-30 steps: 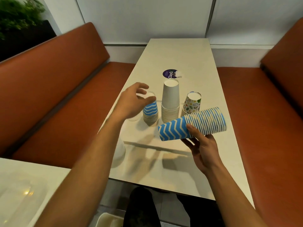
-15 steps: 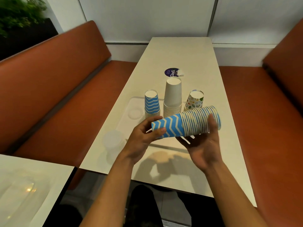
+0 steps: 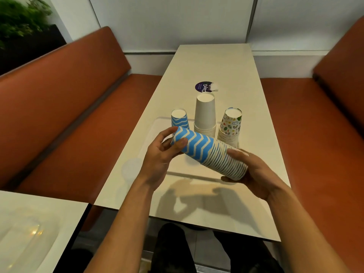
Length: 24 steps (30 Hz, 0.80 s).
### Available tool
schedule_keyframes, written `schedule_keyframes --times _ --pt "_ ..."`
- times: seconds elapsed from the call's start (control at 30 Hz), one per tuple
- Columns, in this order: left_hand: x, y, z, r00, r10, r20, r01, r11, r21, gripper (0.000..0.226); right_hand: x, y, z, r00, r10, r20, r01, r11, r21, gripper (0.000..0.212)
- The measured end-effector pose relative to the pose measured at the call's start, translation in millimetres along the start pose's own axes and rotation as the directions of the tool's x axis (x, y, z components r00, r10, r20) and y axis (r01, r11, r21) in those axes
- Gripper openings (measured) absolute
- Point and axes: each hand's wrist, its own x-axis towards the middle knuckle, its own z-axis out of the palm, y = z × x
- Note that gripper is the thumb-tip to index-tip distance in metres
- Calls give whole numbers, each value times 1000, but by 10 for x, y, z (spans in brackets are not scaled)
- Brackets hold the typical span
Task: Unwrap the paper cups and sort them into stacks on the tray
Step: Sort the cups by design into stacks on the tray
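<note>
A long nested stack of blue zigzag cups [image 3: 208,153] lies nearly level in both hands above the tray [image 3: 155,133]. My left hand [image 3: 161,156] grips its closed blue end; my right hand [image 3: 250,170] cradles the rim end. Three upside-down stacks stand on the cream tray behind it: a short blue zigzag stack [image 3: 179,119], a tall plain white stack [image 3: 204,115] and a patterned stack [image 3: 230,125]. The held stack hides the bottoms of all three.
A round purple sticker [image 3: 204,86] lies on the table [image 3: 216,62] beyond the tray. Orange bench seats [image 3: 82,107] run along both sides. A second white table corner [image 3: 29,229] sits at lower left. Dark trousers show below the table edge.
My left hand came back from the short blue stack and took the closed end of the held stack. The stack has tilted, its blue end now higher and further left.
</note>
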Motion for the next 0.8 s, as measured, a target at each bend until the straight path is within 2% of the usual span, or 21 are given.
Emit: schedule_keyframes --times 0.1,0.17,0.3,0.4,0.57,0.73,0.8 --pt "-11 57 41 999 8 53 -7 1000 -18 53 11 50 54 1000 -25 4 25 1000 8 62" --pt "8 86 47 999 20 31 -21 1000 18 50 27 68 75 999 -42 -13 43 999 31 61" --pt "41 134 108 993 46 -106 -38 996 81 58 47 131 110 996 -77 -41 79 996 47 63" --pt "55 179 153 982 52 -179 -42 997 58 64 44 196 120 994 -85 -68 88 995 53 62" --pt "134 239 111 964 53 -262 -52 999 8 45 54 237 40 993 -76 -93 83 994 74 63" --pt "420 390 -56 900 104 -424 -135 990 -42 40 63 242 -56 990 -64 -126 79 990 115 62" --pt "572 457 -99 859 178 -481 -184 982 33 44 67 263 -98 988 -58 -141 78 986 145 60"
